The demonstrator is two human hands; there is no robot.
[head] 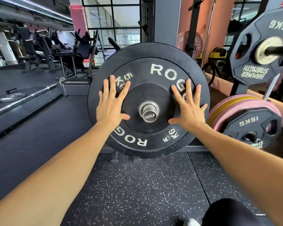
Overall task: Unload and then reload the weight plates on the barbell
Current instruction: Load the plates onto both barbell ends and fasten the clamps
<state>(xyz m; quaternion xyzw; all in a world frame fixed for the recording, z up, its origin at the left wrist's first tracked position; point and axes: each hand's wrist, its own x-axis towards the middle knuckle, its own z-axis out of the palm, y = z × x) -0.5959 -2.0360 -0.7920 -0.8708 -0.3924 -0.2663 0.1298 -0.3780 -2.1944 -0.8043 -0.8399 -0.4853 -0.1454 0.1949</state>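
A black Rogue 5 kg bumper plate (147, 69) faces me, mounted on the barbell sleeve, whose steel end (149, 116) marked 1500LB pokes out of the plate's centre. My left hand (111, 101) lies flat on the plate's face left of the sleeve, fingers spread and straight. My right hand (189, 105) presses flat on the face right of the sleeve, fingers spread as well. Neither hand wraps the rim.
A rack at the right holds a black 15 kg Hammer Strength plate (258, 51) up high, and pink plates (245, 103) with another 15 kg plate (252, 126) lower down. A bare barbell (28, 97) lies on the floor at left. Speckled rubber floor (137, 185) spreads below.
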